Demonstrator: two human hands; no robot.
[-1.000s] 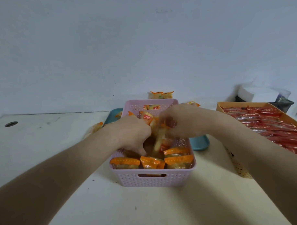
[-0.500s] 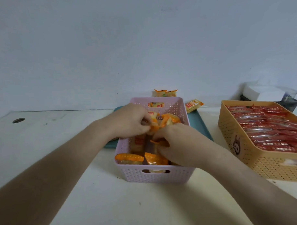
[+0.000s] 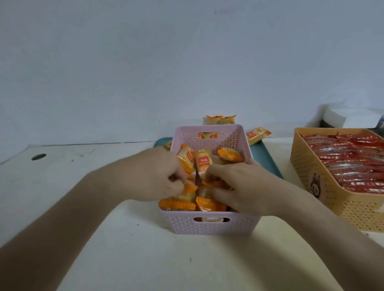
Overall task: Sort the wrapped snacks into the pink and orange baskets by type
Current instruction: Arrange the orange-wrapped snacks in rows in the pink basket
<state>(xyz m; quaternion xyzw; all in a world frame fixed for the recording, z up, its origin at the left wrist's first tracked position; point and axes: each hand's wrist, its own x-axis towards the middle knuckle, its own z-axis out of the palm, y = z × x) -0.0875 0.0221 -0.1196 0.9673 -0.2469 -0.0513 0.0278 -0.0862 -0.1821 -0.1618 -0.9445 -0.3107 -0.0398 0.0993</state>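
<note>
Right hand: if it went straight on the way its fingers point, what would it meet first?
Likely the orange-wrapped snacks in the pink basket, then the left hand; depth is unclear.

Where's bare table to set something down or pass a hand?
Free: table left of the pink basket, out to the hole; also the near strip between the forearms. Crowded: pink basket, left hand and right hand inside; teal tray behind; narrow gap to orange basket.
</note>
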